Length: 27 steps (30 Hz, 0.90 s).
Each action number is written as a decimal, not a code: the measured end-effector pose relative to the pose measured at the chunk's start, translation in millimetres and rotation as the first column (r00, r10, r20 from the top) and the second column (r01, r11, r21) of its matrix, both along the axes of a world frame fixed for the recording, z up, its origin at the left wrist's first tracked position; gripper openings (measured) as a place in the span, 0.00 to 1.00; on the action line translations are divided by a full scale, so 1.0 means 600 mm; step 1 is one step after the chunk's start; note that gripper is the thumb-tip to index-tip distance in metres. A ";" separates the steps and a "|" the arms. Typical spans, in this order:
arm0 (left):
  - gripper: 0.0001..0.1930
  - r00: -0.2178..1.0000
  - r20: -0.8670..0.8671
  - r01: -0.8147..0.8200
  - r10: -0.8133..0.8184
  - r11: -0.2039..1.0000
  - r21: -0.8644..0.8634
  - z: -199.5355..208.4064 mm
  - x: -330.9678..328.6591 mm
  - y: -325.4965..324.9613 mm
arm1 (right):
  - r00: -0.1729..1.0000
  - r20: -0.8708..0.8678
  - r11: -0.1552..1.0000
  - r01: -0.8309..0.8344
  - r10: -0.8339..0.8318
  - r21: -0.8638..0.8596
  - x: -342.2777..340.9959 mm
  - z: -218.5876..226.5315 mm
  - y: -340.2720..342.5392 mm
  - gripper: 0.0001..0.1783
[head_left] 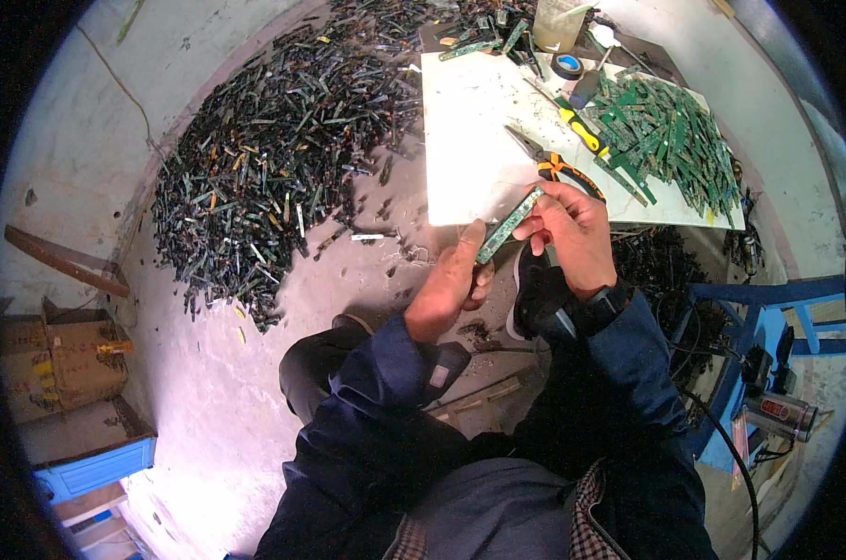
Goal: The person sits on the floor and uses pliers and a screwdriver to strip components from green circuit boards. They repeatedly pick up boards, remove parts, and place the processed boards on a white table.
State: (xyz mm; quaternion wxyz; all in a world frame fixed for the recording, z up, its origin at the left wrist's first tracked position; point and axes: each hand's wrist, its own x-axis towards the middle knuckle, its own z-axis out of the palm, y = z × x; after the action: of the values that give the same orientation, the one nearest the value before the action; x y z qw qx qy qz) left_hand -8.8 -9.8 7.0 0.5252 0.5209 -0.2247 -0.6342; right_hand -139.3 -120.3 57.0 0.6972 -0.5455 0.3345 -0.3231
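Note:
A narrow green circuit board strip (509,227) is held at a slant between my two hands, over the near edge of the white board (470,131). My left hand (453,282) grips its lower end between thumb and fingers. The fingers of my right hand (575,233) pinch the upper end. Just beyond my right hand lie pliers (561,168) with black and orange handles. Past them is a hand tool with a yellow and black handle (584,131). A heap of green circuit board strips (670,140) covers the right part of the white board.
A large pile of dark strips (264,159) spreads over the floor at the far left. Black tape (567,66) and a cloudy container (559,26) stand at the back. Cardboard boxes (77,359) sit at left, a blue wooden frame (764,322) with a metal cylinder (780,416) at right.

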 end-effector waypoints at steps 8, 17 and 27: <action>0.23 0.989 -0.146 -0.014 0.029 0.994 0.108 0.017 0.010 0.008 | 0.996 0.085 0.989 -0.047 0.036 0.141 -0.001 -0.005 -0.005 0.09; 0.20 0.956 -0.293 0.044 -0.015 0.995 0.093 0.061 0.006 0.033 | 0.944 0.323 0.897 -0.196 0.064 0.396 -0.003 -0.016 -0.005 0.09; 0.26 0.954 -0.300 0.036 0.020 0.983 0.180 0.029 0.001 0.026 | 0.997 0.076 0.992 -0.012 0.002 0.124 0.011 -0.007 0.012 0.10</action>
State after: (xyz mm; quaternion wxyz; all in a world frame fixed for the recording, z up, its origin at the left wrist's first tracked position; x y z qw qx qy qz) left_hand -8.4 6.1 24.6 0.5007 0.4636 -0.0850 -0.7261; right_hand -132.5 -112.9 52.6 0.7432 -0.4894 0.3256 -0.3195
